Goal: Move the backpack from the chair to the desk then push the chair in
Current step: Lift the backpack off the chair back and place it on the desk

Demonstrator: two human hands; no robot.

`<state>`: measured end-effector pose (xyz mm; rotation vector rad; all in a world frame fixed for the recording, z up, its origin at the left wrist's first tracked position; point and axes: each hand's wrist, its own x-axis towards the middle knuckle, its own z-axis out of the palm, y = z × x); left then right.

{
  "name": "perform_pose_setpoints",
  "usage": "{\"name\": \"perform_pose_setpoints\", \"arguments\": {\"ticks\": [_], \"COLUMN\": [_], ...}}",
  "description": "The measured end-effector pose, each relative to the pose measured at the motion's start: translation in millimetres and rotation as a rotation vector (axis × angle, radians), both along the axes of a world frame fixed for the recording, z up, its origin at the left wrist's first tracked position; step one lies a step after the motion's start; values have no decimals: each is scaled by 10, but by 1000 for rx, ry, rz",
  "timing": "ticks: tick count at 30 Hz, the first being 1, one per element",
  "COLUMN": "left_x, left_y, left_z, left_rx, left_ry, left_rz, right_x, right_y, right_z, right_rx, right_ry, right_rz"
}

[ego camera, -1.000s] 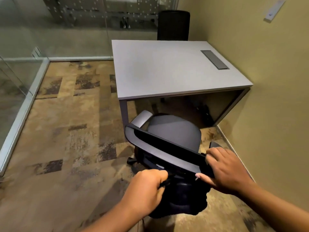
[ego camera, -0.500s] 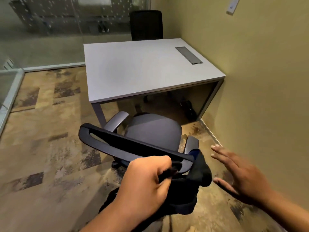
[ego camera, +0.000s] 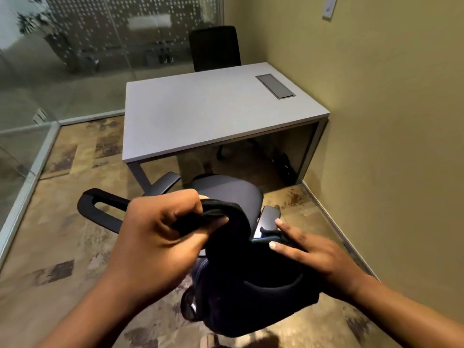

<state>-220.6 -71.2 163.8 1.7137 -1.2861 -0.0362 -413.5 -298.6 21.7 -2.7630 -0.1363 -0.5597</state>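
Patterned tan-and-brown carpet (ego camera: 62, 247), olive wall (ego camera: 389, 172) on the right with a small white plate (ego camera: 329, 7) high up, dotted frosted glass partition (ego camera: 82, 66) (leafy plant (ego camera: 32, 21) blurred behind it), far black chair (ego camera: 214, 47) near the back corner.

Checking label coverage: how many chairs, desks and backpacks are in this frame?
Chairs: 2, near chair, far chair
Desk: 1
Backpack: 1
Total: 4
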Motion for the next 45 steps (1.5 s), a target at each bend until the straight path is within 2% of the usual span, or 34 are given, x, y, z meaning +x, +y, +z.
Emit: {"name": "perform_pose_setpoints", "arguments": {"ticks": [6,10,13,16,20,28,34,42,45], "left_x": [192,335,333,202,17,-64,-114,-193,-119], "left_y": [-326,-656,-852,-963,-1221,-2371,-3223,-4134,-4410], "left_z": [-133,-349,-560,-861,-1303,-1283,-1171,-962,-884], "left_rx": [-48,78,132,118,223,66,-54,-83,-94], "left_ry": [51,103,-45,-264,-396,-464,-373,-173,-170], "left_rz": [153,181,94,-153,-441,-299,-276,-222,-178], "right_x": [-47,-105,-191,-288,-364,-622,-802,-847,-721], "right_y": [-221,-252,-306,-446,-688,-1376,-2247,-3292,-3632], "right_z": [440,627,686,758,859,874,887,1018,1109], "right_rx": [-3,-23,-15,34,-31,-113,-93,-58,-88], "right_ry": [-37,-33,-37,-48,-95,-173,-172,-191,-205], "right_rz": [-2,-44,-130,-239,-289,-337,-281,-167,-121]}}
